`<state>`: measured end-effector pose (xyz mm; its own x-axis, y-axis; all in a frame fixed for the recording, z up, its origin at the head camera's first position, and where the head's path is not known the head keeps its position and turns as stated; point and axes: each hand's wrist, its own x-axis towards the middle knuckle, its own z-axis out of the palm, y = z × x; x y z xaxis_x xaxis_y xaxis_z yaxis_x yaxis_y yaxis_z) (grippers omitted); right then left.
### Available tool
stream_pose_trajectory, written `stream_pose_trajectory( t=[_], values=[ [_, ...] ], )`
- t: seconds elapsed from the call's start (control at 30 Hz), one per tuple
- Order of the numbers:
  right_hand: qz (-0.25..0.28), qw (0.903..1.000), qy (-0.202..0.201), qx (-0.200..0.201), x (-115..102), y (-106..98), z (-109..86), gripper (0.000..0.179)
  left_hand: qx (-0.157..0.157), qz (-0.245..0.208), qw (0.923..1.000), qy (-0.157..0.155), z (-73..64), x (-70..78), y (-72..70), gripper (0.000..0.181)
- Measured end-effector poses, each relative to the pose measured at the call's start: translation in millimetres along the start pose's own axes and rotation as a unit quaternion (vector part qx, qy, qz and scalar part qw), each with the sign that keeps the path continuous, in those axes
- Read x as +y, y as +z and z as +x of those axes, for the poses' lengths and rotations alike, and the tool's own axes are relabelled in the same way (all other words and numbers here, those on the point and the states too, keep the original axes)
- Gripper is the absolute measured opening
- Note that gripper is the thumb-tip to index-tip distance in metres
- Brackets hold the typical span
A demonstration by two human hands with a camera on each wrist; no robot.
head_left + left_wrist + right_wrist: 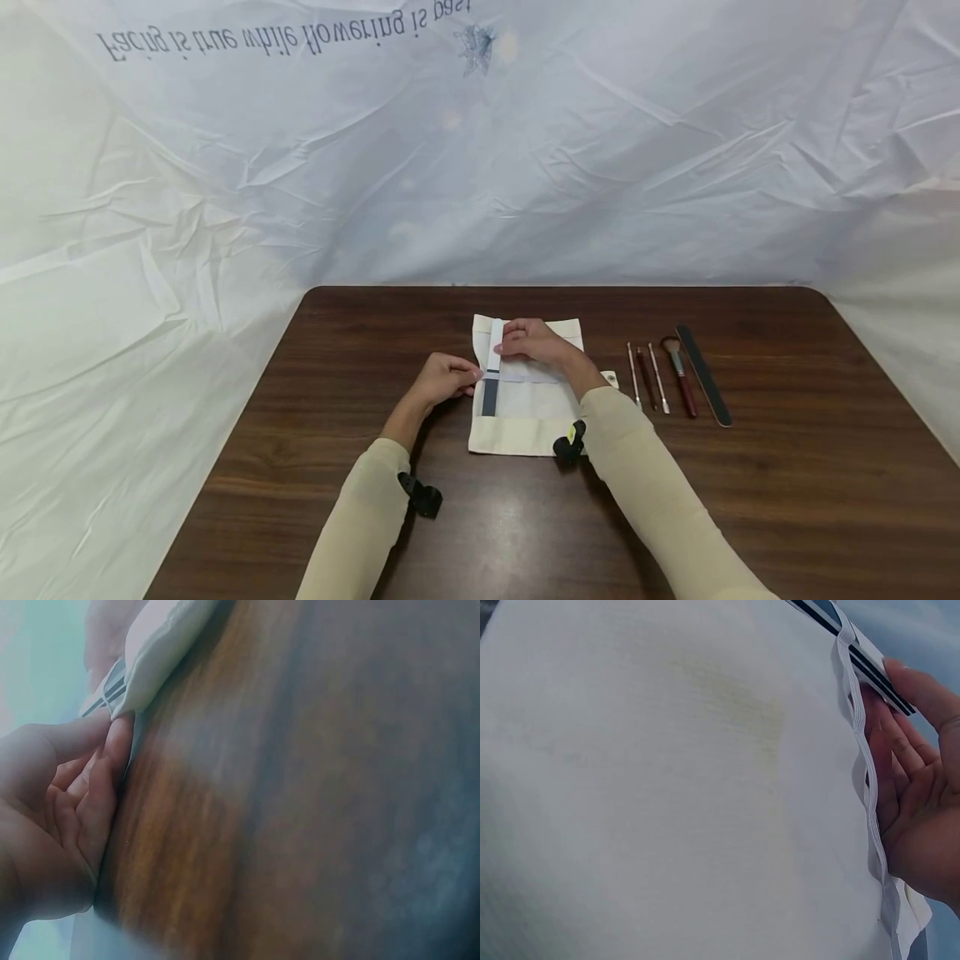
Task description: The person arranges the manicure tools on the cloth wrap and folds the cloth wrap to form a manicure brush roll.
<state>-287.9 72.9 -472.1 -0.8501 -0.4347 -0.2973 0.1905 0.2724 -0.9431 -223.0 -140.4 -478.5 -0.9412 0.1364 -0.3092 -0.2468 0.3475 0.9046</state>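
Observation:
A cream cloth tool case (517,435) lies unfolded on the table, with a white elastic band (868,772) running across it. Along its left side a flat file (495,343), white at the top and dark grey below, passes under that band. My right hand (534,340) holds the file near its upper end, thumb on one face in the right wrist view. With thumb and forefinger my left hand (441,380) pinches the case's left edge beside the band. In the left wrist view, the striped side of the file shows just beyond those fingertips.
Right of the case lie slim metal-tipped tools (658,379), a dark red stick (646,379), a brush (681,379) with a red handle and a long dark file (703,377). A snap tab (611,379) sticks out from the case's right side. White sheeting (525,208) hangs behind the table.

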Motion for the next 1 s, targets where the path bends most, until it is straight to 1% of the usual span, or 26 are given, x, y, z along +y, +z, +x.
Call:
stream_pose_trajectory(
  t=[0.13,0.2,0.27,0.37,0.5,0.6,0.7,0.83,1.0],
  values=[
    [0.013,0.9999,-0.002,0.0,-2,0,-1.0,0.069,-0.001,0.006,1.0,-0.002,-0.3,-0.1,-1.5,0.018],
    [0.018,0.9998,-0.003,0.0,-2,-1,-1.9,0.074,-0.001,0.008,1.0,-0.002,-0.4,-0.1,-1.8,0.019],
    [0.018,0.9998,-0.005,0.0,-2,-1,-2.6,0.076,-0.001,0.008,1.0,-0.002,-0.6,-0.1,-1.9,0.019],
    [0.018,0.9998,-0.004,0.003,-3,0,-3.6,0.071,-0.001,0.008,1.0,-0.003,-0.8,0.1,-1.6,0.018],
    [0.025,0.9996,0.0,0.016,-4,1,-4.5,0.06,-0.002,0.003,1.0,-0.005,-1.3,0.4,-1.3,0.018],
    [0.031,0.9988,0.002,0.037,-3,3,-4.5,0.052,-0.004,0.0,1.0,-0.002,-2.0,0.7,-1.4,0.018],
    [0.029,0.9973,0.003,0.067,-3,6,-4.0,0.047,-0.007,-0.001,1.0,0.002,-2.6,1.1,-1.2,0.018],
    [0.031,0.9945,0.01,0.1,-3,9,-2.8,0.044,-0.007,-0.001,1.0,0.005,-2.9,0.9,-0.9,0.018],
    [0.042,0.9919,0.027,0.117,-4,10,-3.2,0.044,-0.008,0.0,1.0,0.003,-3.4,0.6,0.1,0.019]
  ],
)
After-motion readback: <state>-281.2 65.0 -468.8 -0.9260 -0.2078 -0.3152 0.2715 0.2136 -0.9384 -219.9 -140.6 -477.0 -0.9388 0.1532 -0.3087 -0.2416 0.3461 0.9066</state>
